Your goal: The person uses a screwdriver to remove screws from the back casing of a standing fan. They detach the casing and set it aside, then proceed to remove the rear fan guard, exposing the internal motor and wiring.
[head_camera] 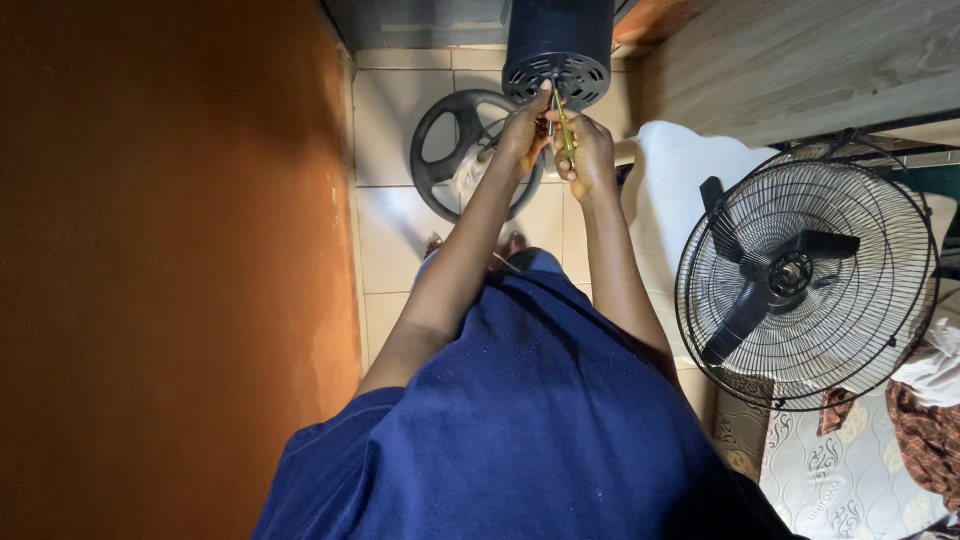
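Observation:
A dark round fan motor housing (557, 45) with slotted vents stands at the top of the head view. My left hand (522, 132) is raised to its lower edge, with the fingertips pressed against the vents. My right hand (588, 152) is closed around a yellow-green screwdriver (566, 135), whose tip points up into the housing. Both forearms reach forward from my blue garment.
A black round fan base (447, 150) lies on the white tiled floor below my hands. A caged fan head (808, 275) with black blades sits at the right on a patterned mattress (850, 470). An orange wall (170, 270) fills the left. A wooden surface (800, 60) lies at upper right.

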